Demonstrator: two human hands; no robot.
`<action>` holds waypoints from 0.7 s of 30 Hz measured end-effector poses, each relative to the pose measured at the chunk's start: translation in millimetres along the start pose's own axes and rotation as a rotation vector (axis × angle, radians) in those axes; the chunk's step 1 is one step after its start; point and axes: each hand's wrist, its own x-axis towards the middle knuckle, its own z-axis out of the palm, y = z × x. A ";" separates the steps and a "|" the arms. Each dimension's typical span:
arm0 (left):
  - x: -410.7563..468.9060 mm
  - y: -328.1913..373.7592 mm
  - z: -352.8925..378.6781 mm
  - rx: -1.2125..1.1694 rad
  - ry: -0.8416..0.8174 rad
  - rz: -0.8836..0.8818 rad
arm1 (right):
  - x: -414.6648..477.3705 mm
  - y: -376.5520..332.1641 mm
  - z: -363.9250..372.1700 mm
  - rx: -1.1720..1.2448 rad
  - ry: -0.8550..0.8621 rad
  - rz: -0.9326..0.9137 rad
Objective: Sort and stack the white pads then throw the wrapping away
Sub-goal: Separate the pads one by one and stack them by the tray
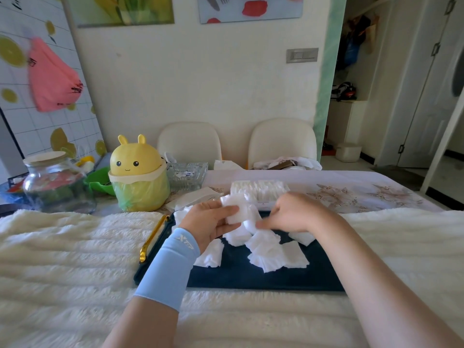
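Several loose white pads (266,249) lie scattered on a dark blue tray (251,277) with a gold handle. My left hand (211,222), with a light blue sleeve at the wrist, grips a small bundle of white pads (236,209) above the tray's far edge. My right hand (293,212) pinches a pad (251,224) from the pile just beside it. Behind the hands a clear wrapping holding a neat row of pads (258,189) lies on the tablecloth.
A yellow bunny-shaped bin (138,177) with a green bag stands at the left behind the tray. Next to it are a glass jar (55,182), a green bowl, a glass dish (187,175) and white paper (193,198). A fluffy white cloth (75,259) covers the near table. Two chairs stand behind.
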 end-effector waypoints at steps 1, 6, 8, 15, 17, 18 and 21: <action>0.1 0.6 0.8 -0.034 0.009 -0.008 | -0.6 0.2 2.9 -0.041 -0.080 0.023; 3.3 0.0 -0.8 -0.028 0.121 0.013 | -5.3 2.5 -7.0 0.177 -0.119 -0.059; 5.6 -1.0 -3.3 0.016 0.183 0.034 | -5.3 8.3 -15.9 0.308 -0.041 -0.089; 1.6 -3.1 6.9 0.146 0.156 0.064 | -4.2 2.9 -17.5 0.779 0.005 -0.259; -1.8 -1.9 10.7 0.133 0.067 0.051 | -6.3 -4.6 -14.3 0.750 0.010 -0.317; -3.4 -1.3 11.7 0.136 0.013 0.045 | -6.4 -7.4 -12.5 0.728 0.009 -0.343; -7.4 0.2 12.6 0.123 -0.098 0.022 | -4.7 -12.3 -6.9 0.604 0.061 -0.377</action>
